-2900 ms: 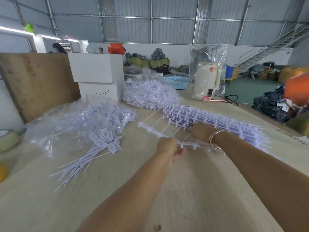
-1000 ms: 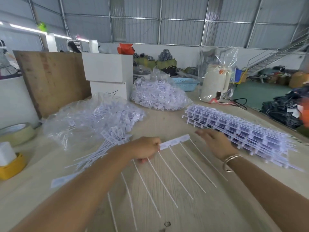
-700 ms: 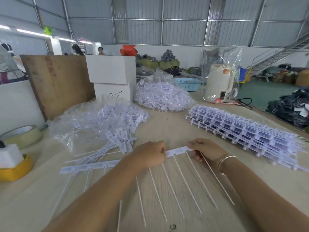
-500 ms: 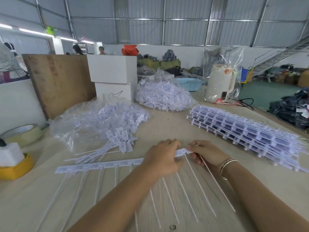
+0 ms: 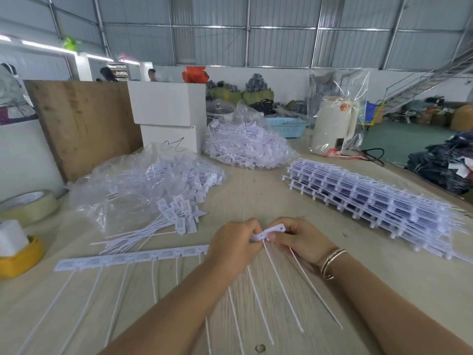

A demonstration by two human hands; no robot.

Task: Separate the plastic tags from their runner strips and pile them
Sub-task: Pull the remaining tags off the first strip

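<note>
The desk (image 5: 256, 190) carries everything within arm's reach, likely so each stage of the work stays close. Far right of the fingers lies the stack (image 5: 378, 201) of unseparated strips, laid flat and squared, probably as the supply to draw from. Far left and beyond the fingers sits a clear bag (image 5: 143, 185) of loose tags, with a small pile (image 5: 176, 219) of freed tags spilling at its mouth, just left of the fingers; that looks like where finished pieces go.

The strip (image 5: 133, 258) in hand stretches left from the fingers along the desk, its thin tails pointing towards the person, so the weight rests while only the end is worked. The left hand (image 5: 233, 249) curls its fingers round the strip, bracing it. The right hand (image 5: 299, 239) pinches the end tag (image 5: 271, 231) between thumb and fingers, lifted and tilted, seemingly to snap it off. The tags are pale white, flat rectangular heads, each with a long slender tail.
</note>
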